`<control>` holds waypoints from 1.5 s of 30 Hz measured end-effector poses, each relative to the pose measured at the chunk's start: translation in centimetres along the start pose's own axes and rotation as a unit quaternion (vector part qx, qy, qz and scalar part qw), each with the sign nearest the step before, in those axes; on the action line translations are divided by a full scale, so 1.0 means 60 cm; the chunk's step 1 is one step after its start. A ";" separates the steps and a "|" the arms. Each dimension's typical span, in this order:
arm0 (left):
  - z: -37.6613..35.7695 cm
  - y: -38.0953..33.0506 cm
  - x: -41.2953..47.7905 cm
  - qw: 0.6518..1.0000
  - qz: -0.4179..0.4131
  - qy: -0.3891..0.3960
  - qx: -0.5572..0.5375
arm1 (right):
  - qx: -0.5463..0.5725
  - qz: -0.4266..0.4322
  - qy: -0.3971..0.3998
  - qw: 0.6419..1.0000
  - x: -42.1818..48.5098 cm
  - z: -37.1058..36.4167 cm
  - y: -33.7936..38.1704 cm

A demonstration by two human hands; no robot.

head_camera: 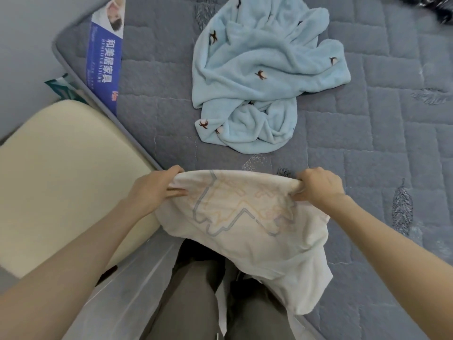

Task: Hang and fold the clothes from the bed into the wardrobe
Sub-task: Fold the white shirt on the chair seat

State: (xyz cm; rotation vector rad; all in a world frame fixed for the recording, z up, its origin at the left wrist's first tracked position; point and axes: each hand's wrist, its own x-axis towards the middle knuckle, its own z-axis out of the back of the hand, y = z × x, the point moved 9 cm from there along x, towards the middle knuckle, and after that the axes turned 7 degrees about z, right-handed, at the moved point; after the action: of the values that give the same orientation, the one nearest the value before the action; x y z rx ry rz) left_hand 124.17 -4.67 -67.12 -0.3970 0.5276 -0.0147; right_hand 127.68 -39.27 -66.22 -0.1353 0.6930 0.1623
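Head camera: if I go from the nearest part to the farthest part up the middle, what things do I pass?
Grey trousers → white shirt, gripped at its far edge by the left hand and right hand → bare grey mattress → crumpled light blue garment.

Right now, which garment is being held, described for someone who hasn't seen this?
On the grey quilted mattress, look at its near edge. The white T-shirt with a faint outline print is stretched between both hands, unlike the crumpled pale blue fleece lying beyond.

Dark patterned garment [434, 8] blurred, cut off top-right.
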 end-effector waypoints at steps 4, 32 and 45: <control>0.069 -0.011 -0.067 0.997 -0.030 -0.070 0.012 | -0.041 -0.019 0.014 0.999 -0.054 0.038 -0.012; 0.251 -0.034 -0.650 0.945 0.324 -0.038 0.034 | 0.137 0.291 -0.047 0.946 -0.467 0.260 0.116; 0.254 0.107 -0.591 0.924 0.374 0.033 0.068 | -0.026 0.257 -0.037 0.965 -0.324 0.310 0.270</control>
State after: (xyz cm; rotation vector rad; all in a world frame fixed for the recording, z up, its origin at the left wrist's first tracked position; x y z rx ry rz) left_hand 100.42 10.90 -40.16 -0.0397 0.7143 0.6728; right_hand 121.39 -22.14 -40.66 0.0049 0.6374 0.6808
